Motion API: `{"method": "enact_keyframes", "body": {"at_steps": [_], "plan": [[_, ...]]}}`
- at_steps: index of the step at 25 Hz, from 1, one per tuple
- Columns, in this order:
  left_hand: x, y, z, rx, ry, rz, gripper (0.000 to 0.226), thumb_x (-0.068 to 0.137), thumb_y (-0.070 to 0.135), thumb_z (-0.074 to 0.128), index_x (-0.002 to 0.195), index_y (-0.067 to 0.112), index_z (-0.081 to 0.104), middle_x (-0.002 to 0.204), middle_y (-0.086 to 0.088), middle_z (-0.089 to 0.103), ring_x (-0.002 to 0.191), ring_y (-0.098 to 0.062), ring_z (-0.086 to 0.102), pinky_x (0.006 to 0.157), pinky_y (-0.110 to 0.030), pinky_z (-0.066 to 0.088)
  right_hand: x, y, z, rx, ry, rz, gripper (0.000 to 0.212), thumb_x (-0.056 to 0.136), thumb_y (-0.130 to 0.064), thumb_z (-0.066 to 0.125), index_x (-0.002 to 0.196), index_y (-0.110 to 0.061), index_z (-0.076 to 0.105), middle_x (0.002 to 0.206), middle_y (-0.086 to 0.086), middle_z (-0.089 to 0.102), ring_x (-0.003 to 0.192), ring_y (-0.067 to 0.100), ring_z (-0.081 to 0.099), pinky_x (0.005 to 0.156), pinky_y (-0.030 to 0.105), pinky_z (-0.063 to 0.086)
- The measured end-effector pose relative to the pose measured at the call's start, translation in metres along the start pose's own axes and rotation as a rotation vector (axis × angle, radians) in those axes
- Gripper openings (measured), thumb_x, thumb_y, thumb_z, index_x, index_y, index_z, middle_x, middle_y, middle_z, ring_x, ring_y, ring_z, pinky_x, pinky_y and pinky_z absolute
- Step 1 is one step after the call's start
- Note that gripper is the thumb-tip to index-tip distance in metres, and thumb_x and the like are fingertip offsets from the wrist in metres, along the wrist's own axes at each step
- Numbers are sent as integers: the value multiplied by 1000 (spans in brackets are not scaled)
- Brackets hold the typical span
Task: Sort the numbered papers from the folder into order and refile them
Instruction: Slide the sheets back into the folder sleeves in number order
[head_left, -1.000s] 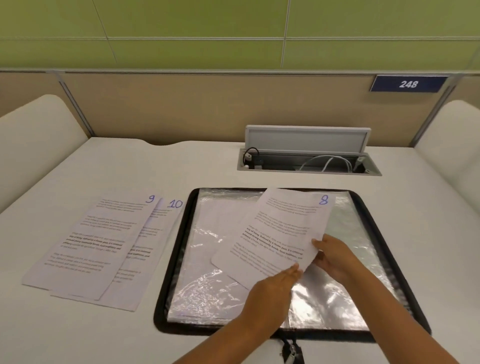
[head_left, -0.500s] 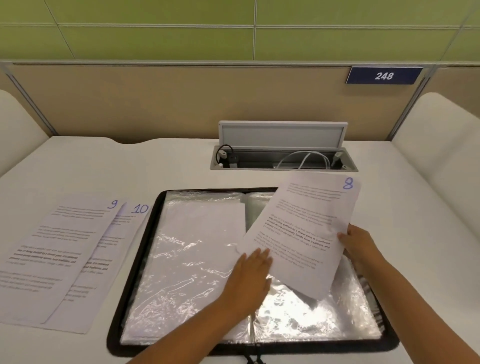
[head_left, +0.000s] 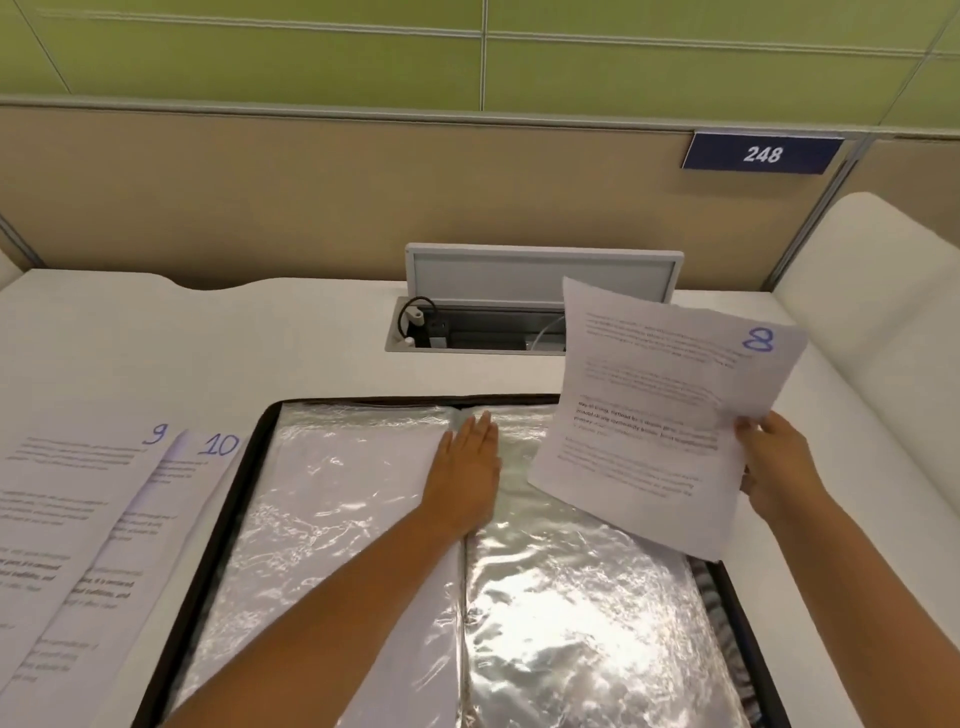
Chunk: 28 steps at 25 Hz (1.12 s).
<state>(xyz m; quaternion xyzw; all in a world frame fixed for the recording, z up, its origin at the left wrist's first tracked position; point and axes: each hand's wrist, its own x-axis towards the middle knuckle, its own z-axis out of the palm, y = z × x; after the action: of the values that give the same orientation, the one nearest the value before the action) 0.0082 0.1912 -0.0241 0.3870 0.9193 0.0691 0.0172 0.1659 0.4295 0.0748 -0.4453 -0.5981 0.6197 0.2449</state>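
Right hand (head_left: 774, 467) pinches the white printed sheet marked 8 (head_left: 660, 410) by its right edge, lifted above the open black-edged folder of clear plastic sleeves (head_left: 597, 623), likely awaiting sorting. Left hand (head_left: 465, 473) presses flat, fingers straight, on the fold, probably steadying it. Sheet's long axis runs away from the person, numbered top farthest, tilted right.
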Motion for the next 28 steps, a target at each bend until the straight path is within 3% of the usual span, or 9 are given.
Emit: {"method": "enact_keyframes", "body": {"at_steps": [3, 5, 7, 10, 12, 14, 18, 25, 28], "plan": [[10, -5, 7, -47, 50, 35, 49, 102, 23, 21, 149, 12, 15, 157, -3, 12, 144, -19, 6, 117, -35, 4, 13, -6, 12, 161, -65, 6, 24, 100, -8, 39, 114, -20, 55, 104, 1, 63, 90, 17, 61, 81, 40, 54], [11, -7, 10, -145, 152, 46, 47, 100, 25, 24, 143, 8, 35, 149, -7, 34, 140, -23, 26, 114, -38, 19, 21, -10, 24, 337, -88, 62, 23, 99, -5, 41, 109, -19, 57, 96, -5, 66, 89, 12, 62, 73, 27, 57], [8, -7, 14, -239, 282, 49, 48, 94, 25, 28, 129, 4, 54, 129, -11, 57, 124, -29, 49, 103, -42, 38, 31, -12, 40, 504, -80, 171, 21, 97, -3, 46, 99, -15, 62, 83, -4, 71, 82, 12, 66, 72, 26, 57], [14, -9, 10, -321, 424, 0, 40, 92, 22, 35, 111, 7, 66, 100, -7, 69, 94, -26, 64, 85, -39, 51, 47, -14, 66, 705, -54, 303, 20, 95, 1, 47, 90, -11, 62, 74, 2, 71, 66, 14, 70, 75, 30, 57], [27, -10, 2, -333, 462, -50, 26, 89, 17, 47, 92, 13, 72, 76, -1, 64, 70, -22, 60, 67, -37, 53, 56, -16, 81, 754, -10, 333, 22, 95, 3, 45, 88, -11, 60, 82, 2, 68, 69, 14, 67, 79, 29, 56], [37, -9, -2, -308, 467, -94, 9, 78, 10, 67, 75, 18, 71, 66, 3, 56, 62, -19, 53, 59, -33, 48, 62, -20, 93, 804, 32, 343, 24, 95, 4, 44, 85, -12, 58, 87, 1, 62, 73, 11, 61, 80, 24, 55], [37, -7, 4, -319, 536, -44, 14, 70, 7, 78, 75, 16, 68, 73, 2, 57, 66, -18, 53, 64, -29, 39, 72, -25, 107, 747, 94, 328, 21, 95, 0, 48, 83, -16, 55, 89, -5, 59, 74, 5, 57, 45, 10, 44], [36, -7, 9, -338, 670, -18, 15, 73, 0, 74, 78, 12, 67, 74, -1, 58, 66, -19, 51, 63, -33, 43, 76, -43, 150, 756, 17, 217, 18, 95, -2, 49, 91, -18, 57, 85, -5, 62, 70, 5, 61, 49, 12, 47], [35, -7, 9, -341, 666, -15, 17, 72, -1, 75, 77, 13, 67, 73, 1, 56, 65, -18, 50, 63, -32, 43, 74, -45, 177, 672, -102, 90, 26, 97, -1, 44, 91, -23, 57, 92, -2, 63, 79, 11, 63, 65, 26, 55]]}}
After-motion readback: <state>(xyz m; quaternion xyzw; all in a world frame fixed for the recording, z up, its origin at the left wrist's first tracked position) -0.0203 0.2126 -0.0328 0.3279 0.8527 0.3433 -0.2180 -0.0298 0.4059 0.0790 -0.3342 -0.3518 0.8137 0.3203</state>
